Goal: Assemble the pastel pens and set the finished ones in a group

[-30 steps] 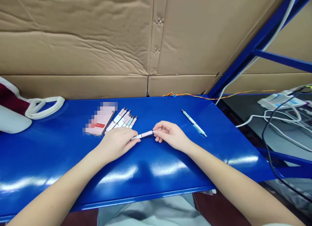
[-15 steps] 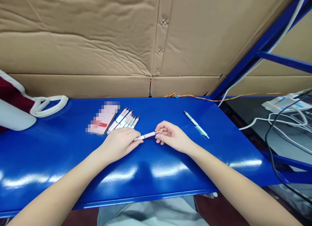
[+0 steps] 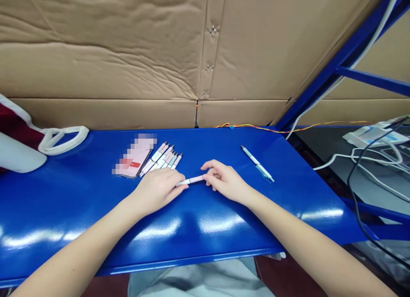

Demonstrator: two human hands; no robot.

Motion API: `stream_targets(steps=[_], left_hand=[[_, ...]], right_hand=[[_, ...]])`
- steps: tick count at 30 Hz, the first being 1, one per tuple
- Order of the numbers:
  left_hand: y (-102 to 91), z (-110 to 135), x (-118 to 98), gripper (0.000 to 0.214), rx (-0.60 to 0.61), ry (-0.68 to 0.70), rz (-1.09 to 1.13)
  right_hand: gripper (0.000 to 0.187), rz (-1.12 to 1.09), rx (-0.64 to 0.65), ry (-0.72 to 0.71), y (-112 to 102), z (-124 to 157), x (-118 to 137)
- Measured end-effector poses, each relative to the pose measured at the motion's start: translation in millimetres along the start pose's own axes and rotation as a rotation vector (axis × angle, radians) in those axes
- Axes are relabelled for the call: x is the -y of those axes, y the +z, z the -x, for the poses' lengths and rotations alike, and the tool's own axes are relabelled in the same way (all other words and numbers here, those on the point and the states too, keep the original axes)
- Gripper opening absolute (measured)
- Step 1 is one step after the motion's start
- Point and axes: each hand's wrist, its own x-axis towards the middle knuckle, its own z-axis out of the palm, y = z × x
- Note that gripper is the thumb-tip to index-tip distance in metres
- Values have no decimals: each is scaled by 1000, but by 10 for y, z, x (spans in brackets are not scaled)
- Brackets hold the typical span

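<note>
Blue metal desk under both hands, left hand and right hand just apart, each pinching 1 end of 1 pale pink pen. Farther off, row of pens beside blurred phone, 1 teal-trimmed pen alone to the right, cardboard wall behind.

Two hands, one phone, two loose pens, one pen cluster
</note>
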Motion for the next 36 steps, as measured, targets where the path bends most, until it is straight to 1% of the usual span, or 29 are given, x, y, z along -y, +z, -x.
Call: stream_targets(steps=[4,6,9,10,12,13,14,16,17,19,21,23,25,28,29,30,31,33,34,36], left_hand=[[5,3,3,26,6,-13,0],[3,2,5,26,2,-20,7],[-6,-2,-1,26,-6,-21,21],[-9,-3,-5,26,-12,-15,25],[-11,-2,-12,27,-26,1,29],[-8,-1,-14,27,-27,7,28],[-3,-1,-15,27,-26,9,26],[11,0,-13,26,-18,5,21],[18,0,-10,25,-15,1,19],[28,0,-6,25,-10,-12,14],[27,0,-4,25,-6,-26,13],[19,2,-8,26,-4,-33,17],[8,3,-14,26,-11,-27,25],[1,2,-24,25,-26,-12,38],[1,2,-25,24,-30,-7,43],[3,1,-26,24,-33,-5,46],[5,1,-26,24,-38,-5,49],[9,2,-25,23,-48,-8,49],[11,3,-24,23,-51,-11,45],[13,5,-23,24,-51,-17,35]], right_hand=[[9,-129,78,37,-6,20,7],[9,-168,97,65,-21,24,18],[9,-182,98,94,-41,15,30],[11,-171,99,99,-44,9,31],[22,-127,89,103,-39,-2,33],[25,-108,68,103,-33,-8,32],[23,-106,44,105,-25,-13,32],[16,-174,-2,124,-10,-20,30],[16,-233,-11,136,-5,-22,28],[20,-334,12,153,-4,-24,19],[19,-380,47,157,-16,-24,6],[18,-371,69,156,-31,-25,-10],[16,-312,87,157,-39,-26,-20],[26,-193,91,142,-31,-25,-22],[24,-182,79,138,-26,-23,-20],[20,-196,64,132,-23,-22,-18],[21,-236,56,127,-21,-20,-16],[30,-326,63,115,-26,-14,-11],[29,-347,72,108,-32,-12,-10],[19,-321,87,108,-47,-8,-6]])
